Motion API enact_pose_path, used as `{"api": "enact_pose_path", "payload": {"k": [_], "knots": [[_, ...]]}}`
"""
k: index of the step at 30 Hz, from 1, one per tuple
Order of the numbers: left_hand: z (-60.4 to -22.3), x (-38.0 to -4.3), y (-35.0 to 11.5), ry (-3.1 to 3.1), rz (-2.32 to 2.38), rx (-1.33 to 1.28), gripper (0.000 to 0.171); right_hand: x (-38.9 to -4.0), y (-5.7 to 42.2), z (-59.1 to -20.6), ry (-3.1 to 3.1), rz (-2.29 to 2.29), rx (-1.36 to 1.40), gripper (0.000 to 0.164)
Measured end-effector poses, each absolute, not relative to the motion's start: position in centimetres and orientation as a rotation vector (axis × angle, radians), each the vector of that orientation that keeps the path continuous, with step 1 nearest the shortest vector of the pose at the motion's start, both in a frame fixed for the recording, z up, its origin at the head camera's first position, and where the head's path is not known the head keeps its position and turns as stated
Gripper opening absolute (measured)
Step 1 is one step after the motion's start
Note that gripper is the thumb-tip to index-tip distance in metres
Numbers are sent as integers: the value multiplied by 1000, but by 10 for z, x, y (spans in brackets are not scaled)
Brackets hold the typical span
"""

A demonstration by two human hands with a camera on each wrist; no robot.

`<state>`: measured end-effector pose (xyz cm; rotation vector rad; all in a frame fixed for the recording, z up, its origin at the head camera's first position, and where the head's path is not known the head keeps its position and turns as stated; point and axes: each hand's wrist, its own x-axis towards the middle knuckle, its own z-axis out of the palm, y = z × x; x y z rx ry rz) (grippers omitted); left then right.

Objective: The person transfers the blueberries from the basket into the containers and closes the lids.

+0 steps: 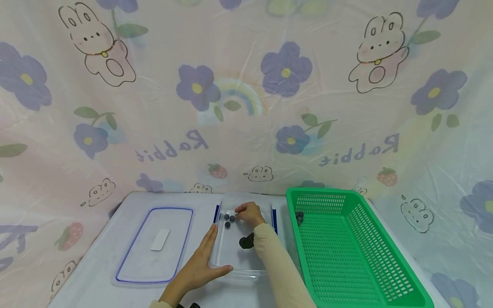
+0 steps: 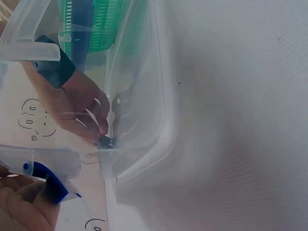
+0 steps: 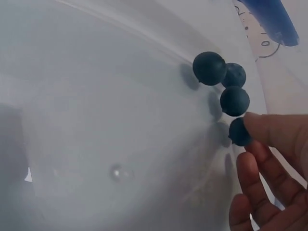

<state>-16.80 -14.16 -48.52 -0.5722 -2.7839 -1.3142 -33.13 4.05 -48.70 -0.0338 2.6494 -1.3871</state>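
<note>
- We see the right hand [image 1: 251, 214] holding one berry [image 3: 238, 132] in a narrow pinch, between the thumb and a finger.
- This berry is inside the clear box [image 1: 235, 259], near its far left corner; we find three more berries [image 3: 234, 101] just beside it.
- The left hand [image 1: 196, 263] grips nothing that we can see: its fingers lie straight along the left side of the box, near a blue clip [image 1: 216, 213], and its thumb is spread wide toward the near edge.
- We see the box near the far edge of the worktop [image 1: 96, 267].
- Toward the left edge we notice the lid [image 1: 132, 256], lying flat, with a white label [image 1: 160, 239].
- Along the right edge is the green basket [image 1: 294, 239]; we see dark berries [image 1: 299, 219] near its far left corner.
</note>
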Motion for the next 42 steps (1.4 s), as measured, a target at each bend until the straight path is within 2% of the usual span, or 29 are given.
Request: {"api": "enact_pose_path", "payload": {"k": [10,31,42], "knots": [[-485,-167,-142,-2779,-1331,-572,113,-333,40,-473,2690,-1350,-70,13],[-483,-167,-141,-2809,-1335,-564,112,-315,56,-410,2810,-817,-922,9],[-486,-168,-141,-2787,-1326,-562,112,-295,84,-385,2822,-742,-1153,15]]}}
